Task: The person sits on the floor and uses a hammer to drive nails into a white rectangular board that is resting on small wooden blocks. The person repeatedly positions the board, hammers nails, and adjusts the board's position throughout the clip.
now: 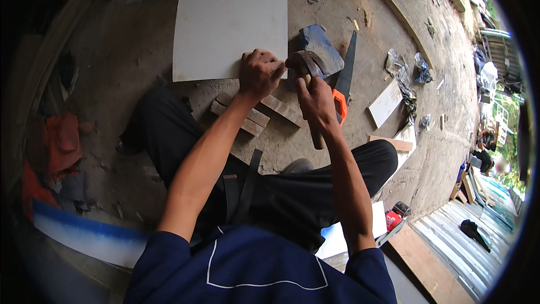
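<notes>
My right hand [316, 99] is wrapped round the wooden handle of a claw hammer [304, 63]. The hammer's metal head is beside the fingertips of my left hand [261, 73]. Those fingers are pinched together at the lower right corner of a flat white board [229, 31]; whatever they hold is too small to make out. Below the board lie short wooden blocks [242, 116], close to my left forearm. To the right of the hammer rests a handsaw [349, 67] with an orange handle, next to a worn blue block [322, 48].
Wood strips [406, 21] and crumpled plastic [397, 65] lie on the dusty floor at the right. A smaller white panel [386, 104] is nearer my knee. Red cloth [62, 142] is at the left. Corrugated metal sheet [450, 242] spans the lower right.
</notes>
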Demonstrator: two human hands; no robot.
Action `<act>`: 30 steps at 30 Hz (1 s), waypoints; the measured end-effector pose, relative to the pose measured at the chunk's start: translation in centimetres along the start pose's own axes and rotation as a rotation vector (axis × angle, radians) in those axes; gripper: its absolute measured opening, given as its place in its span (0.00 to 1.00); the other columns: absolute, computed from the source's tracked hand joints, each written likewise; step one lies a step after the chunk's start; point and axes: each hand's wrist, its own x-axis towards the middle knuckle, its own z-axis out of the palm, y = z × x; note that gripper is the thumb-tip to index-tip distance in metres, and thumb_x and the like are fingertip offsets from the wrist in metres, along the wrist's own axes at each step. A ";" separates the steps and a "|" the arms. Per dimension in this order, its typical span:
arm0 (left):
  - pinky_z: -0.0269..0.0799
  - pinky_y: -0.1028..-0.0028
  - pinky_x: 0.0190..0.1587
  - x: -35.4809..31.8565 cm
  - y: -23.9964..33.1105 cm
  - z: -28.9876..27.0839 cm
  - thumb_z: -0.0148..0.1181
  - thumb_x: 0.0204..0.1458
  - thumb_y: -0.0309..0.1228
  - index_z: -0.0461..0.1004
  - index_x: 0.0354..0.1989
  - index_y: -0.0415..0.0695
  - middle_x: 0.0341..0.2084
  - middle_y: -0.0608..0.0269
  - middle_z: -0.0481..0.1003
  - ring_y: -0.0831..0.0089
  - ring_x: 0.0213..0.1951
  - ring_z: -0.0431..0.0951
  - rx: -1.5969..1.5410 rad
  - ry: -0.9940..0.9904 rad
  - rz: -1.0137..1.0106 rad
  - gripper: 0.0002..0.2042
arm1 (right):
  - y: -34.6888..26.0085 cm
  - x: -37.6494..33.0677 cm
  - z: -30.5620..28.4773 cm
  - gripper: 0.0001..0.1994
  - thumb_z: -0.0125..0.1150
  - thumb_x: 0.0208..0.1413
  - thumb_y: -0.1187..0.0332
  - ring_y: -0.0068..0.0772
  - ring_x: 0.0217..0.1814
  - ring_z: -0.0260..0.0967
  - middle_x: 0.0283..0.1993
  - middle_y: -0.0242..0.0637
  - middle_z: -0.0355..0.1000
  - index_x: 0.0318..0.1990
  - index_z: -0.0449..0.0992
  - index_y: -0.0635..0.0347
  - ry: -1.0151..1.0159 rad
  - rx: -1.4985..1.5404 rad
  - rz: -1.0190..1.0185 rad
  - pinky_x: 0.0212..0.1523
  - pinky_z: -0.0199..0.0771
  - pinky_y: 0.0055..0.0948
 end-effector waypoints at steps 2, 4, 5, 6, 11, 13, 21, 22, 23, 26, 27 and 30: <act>0.63 0.66 0.44 0.1 0.1 0.1 0.65 0.48 0.39 0.82 0.25 0.55 0.26 0.76 0.76 0.71 0.40 0.74 -0.010 0.012 0.005 0.05 | 1.1 0.0 0.4 0.14 0.52 0.62 0.62 0.27 0.11 0.65 0.14 0.33 0.65 0.34 0.69 0.68 0.087 0.016 -0.125 0.13 0.65 0.29; 0.63 0.65 0.44 0.2 0.1 0.3 0.65 0.48 0.39 0.82 0.25 0.55 0.26 0.76 0.76 0.71 0.39 0.74 -0.009 0.021 0.019 0.05 | 1.8 -0.1 0.9 0.16 0.52 0.62 0.60 0.27 0.11 0.64 0.13 0.33 0.64 0.33 0.69 0.68 0.142 0.021 -0.178 0.13 0.65 0.29; 0.63 0.66 0.44 0.2 -0.1 0.3 0.65 0.47 0.39 0.82 0.25 0.55 0.26 0.76 0.76 0.71 0.40 0.74 0.011 0.011 0.029 0.05 | 1.9 0.1 0.9 0.16 0.52 0.62 0.60 0.27 0.11 0.64 0.13 0.33 0.64 0.32 0.69 0.68 0.107 0.003 -0.127 0.13 0.65 0.29; 0.63 0.66 0.44 0.1 -0.3 0.2 0.65 0.47 0.39 0.82 0.26 0.55 0.26 0.77 0.76 0.72 0.40 0.74 0.031 0.000 0.038 0.04 | 1.7 0.4 0.9 0.16 0.52 0.62 0.60 0.27 0.11 0.64 0.14 0.33 0.64 0.32 0.69 0.68 0.073 -0.014 -0.076 0.13 0.65 0.30; 0.63 0.66 0.44 0.0 -0.3 0.1 0.67 0.45 0.37 0.82 0.27 0.55 0.27 0.77 0.77 0.72 0.40 0.74 -0.026 -0.002 0.029 0.03 | 1.9 0.0 1.0 0.17 0.52 0.62 0.60 0.28 0.11 0.65 0.15 0.34 0.66 0.32 0.68 0.68 0.089 -0.007 -0.133 0.13 0.65 0.30; 0.63 0.66 0.44 0.2 -0.5 -0.1 0.67 0.45 0.36 0.83 0.28 0.55 0.27 0.78 0.77 0.72 0.41 0.74 0.004 -0.017 0.058 0.03 | 1.8 0.3 0.8 0.17 0.52 0.62 0.60 0.28 0.12 0.65 0.16 0.35 0.66 0.31 0.68 0.69 0.030 -0.022 -0.082 0.13 0.65 0.30; 0.63 0.66 0.45 0.2 -0.3 -0.3 0.67 0.45 0.37 0.82 0.28 0.55 0.27 0.78 0.77 0.72 0.41 0.74 -0.024 -0.025 0.043 0.04 | 1.0 0.1 0.4 0.14 0.53 0.57 0.64 0.63 0.30 0.71 0.24 0.57 0.72 0.43 0.71 0.66 0.015 -0.019 -0.025 0.33 0.69 0.50; 0.63 0.67 0.45 0.3 -0.4 -0.3 0.67 0.45 0.37 0.82 0.28 0.55 0.27 0.78 0.77 0.72 0.41 0.74 -0.013 -0.032 0.041 0.04 | 0.8 0.2 0.6 0.14 0.53 0.56 0.64 0.63 0.30 0.71 0.24 0.57 0.72 0.43 0.71 0.66 0.040 -0.032 -0.063 0.33 0.69 0.50; 0.63 0.67 0.45 0.4 -0.5 -0.3 0.67 0.45 0.38 0.82 0.28 0.55 0.27 0.78 0.77 0.72 0.41 0.74 -0.016 -0.027 0.043 0.04 | 0.6 0.1 0.7 0.14 0.53 0.56 0.64 0.63 0.30 0.71 0.24 0.57 0.72 0.44 0.71 0.66 0.065 -0.044 -0.101 0.33 0.69 0.51; 0.63 0.67 0.45 0.3 -0.4 -0.2 0.67 0.45 0.38 0.82 0.27 0.55 0.27 0.78 0.77 0.72 0.41 0.73 -0.016 -0.029 0.044 0.04 | 0.6 0.3 0.6 0.14 0.54 0.56 0.64 0.63 0.32 0.71 0.26 0.59 0.72 0.42 0.71 0.67 0.028 -0.042 -0.029 0.35 0.69 0.51; 0.63 0.67 0.45 0.2 -0.4 -0.3 0.67 0.45 0.38 0.82 0.27 0.55 0.27 0.78 0.77 0.72 0.41 0.73 -0.012 -0.038 0.042 0.04 | 0.7 0.4 0.6 0.14 0.54 0.56 0.64 0.63 0.32 0.71 0.27 0.59 0.72 0.42 0.71 0.67 0.004 -0.074 -0.017 0.35 0.69 0.51; 0.63 0.67 0.45 0.6 -0.4 -0.3 0.67 0.45 0.37 0.82 0.27 0.55 0.26 0.77 0.76 0.72 0.41 0.73 -0.031 -0.036 0.038 0.04 | 0.8 0.6 0.7 0.14 0.54 0.56 0.63 0.63 0.31 0.71 0.25 0.58 0.72 0.41 0.71 0.66 0.032 -0.061 -0.024 0.35 0.68 0.51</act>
